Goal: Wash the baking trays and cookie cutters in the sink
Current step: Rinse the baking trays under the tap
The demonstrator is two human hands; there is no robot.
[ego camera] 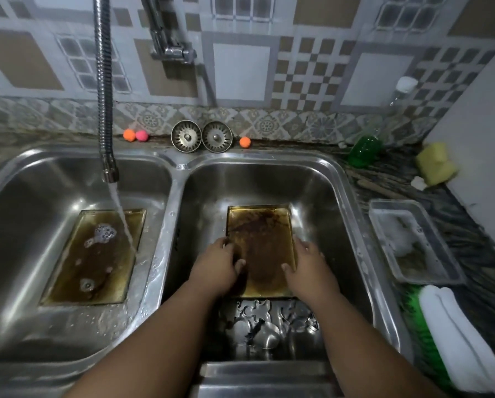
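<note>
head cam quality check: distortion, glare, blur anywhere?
Head view: wide-angle bowing bends the sink rim and backsplash; dim, greyish light; soft glare on the steel basins; forearms near the bottom edge are blurred; both hands and the stained tray read reasonably sharp; cookie cutters murky.

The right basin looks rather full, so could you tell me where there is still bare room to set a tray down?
Little there: the tray and cookie cutters fill its floor. The left basin has bare floor left of its tray.
</note>
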